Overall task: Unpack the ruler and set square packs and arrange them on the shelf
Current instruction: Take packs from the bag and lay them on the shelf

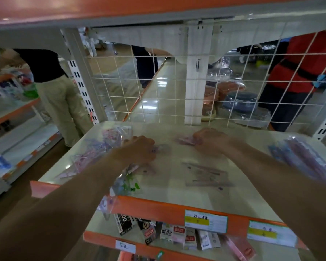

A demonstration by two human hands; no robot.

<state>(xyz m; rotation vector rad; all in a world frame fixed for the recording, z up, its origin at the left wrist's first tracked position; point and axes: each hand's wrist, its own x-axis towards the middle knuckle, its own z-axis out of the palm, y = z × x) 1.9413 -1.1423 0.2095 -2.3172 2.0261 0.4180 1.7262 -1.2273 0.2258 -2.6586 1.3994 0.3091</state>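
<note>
two hands down on the shelf [169, 191], frame heavily motion-blurred. right hand [210, 140]: fingers curled, pinching a small pink pack [187, 141] that sticks out on its left side, low over the shelf top. left hand [140, 150]: knuckles up, fingers bent down onto a clear pack [158, 149] just right of it; cannot tell through the blur whether it grips or only presses. hands near each other, not touching. flat ruler pack [205, 176] lies on the shelf just nearer than the right hand, untouched. pile of clear packs [105, 147] just left of the left hand. pack with green print [128, 183] sits under the left forearm, hanging over the orange front lip. long packs [307, 161] lie well right of the right hand. beyond both hands: white wire grid [158, 80], person in red [307, 59] behind it. below the hands: price labels [205, 221] on the lip, small boxes [177, 234] on the lower level.
</note>
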